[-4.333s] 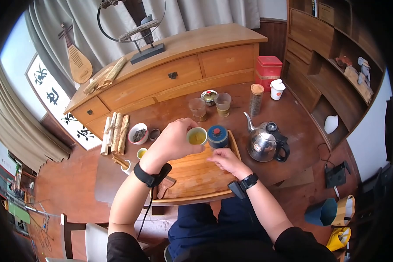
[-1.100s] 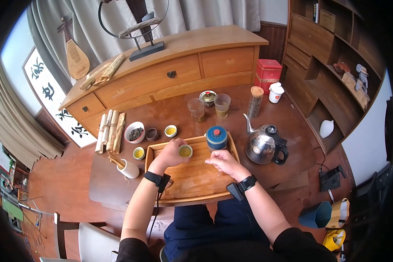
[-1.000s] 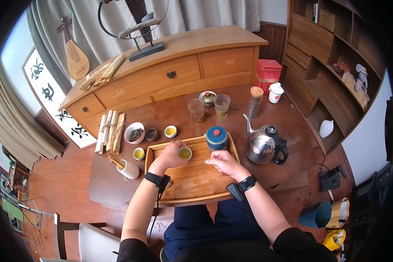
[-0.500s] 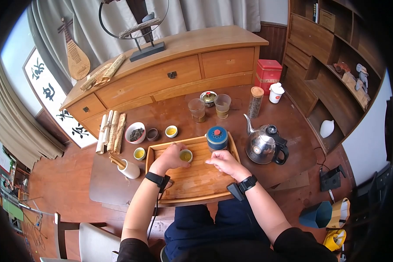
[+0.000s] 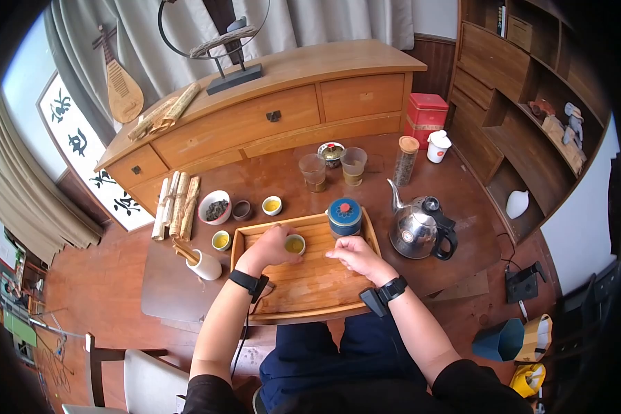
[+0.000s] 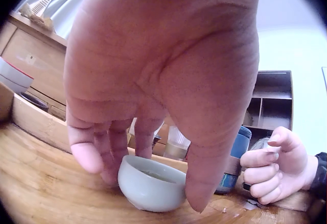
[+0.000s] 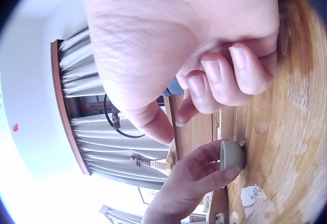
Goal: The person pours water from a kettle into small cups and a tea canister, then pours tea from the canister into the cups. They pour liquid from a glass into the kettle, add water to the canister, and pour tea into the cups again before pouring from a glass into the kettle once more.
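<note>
While the cup (image 5: 294,244) of yellow liquid sat upright on the tray (image 5: 310,284), the left hand (image 5: 265,248) was curled round it; light, even pressure seemed wisest against spills. The right hand (image 5: 357,255), fingers bent inward, held nothing near the blue jar (image 5: 344,219).

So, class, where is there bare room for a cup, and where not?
The tray is bare from between left hand and right hand to its near rim; so is the table between holder and near edge. Crowded: beyond the holder, among scrolls, bowl and cups.
</note>
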`<act>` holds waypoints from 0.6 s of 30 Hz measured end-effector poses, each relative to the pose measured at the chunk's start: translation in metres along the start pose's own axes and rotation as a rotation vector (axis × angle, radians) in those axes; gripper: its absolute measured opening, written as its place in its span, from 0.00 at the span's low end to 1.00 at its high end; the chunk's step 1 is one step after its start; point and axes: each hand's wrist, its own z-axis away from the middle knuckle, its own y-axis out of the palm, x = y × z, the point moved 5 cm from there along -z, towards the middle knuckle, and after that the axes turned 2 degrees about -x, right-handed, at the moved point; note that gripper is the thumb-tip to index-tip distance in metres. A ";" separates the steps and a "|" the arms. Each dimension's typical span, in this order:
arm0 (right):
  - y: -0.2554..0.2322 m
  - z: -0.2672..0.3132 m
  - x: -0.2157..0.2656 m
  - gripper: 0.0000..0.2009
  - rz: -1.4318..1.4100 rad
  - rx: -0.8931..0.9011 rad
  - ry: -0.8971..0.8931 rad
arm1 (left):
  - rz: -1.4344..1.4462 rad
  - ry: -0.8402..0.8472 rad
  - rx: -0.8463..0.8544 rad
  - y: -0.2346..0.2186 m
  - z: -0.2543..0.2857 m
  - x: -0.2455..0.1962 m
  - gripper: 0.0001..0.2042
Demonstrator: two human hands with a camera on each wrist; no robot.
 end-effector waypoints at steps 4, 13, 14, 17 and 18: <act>0.000 0.001 0.001 0.16 0.002 -0.005 0.021 | -0.007 -0.009 0.021 -0.004 0.000 -0.005 0.36; 0.000 0.001 0.001 0.14 0.021 -0.014 0.015 | 0.021 -0.034 0.034 -0.004 0.002 -0.004 0.37; 0.000 0.001 0.001 0.14 0.021 -0.014 0.015 | 0.021 -0.041 0.037 -0.005 0.002 -0.005 0.37; 0.000 0.001 0.001 0.14 0.032 -0.010 0.009 | 0.055 -0.061 0.081 -0.006 0.002 -0.008 0.36; 0.001 0.002 0.002 0.14 0.037 -0.008 0.000 | 0.056 -0.062 0.080 -0.005 0.002 -0.008 0.36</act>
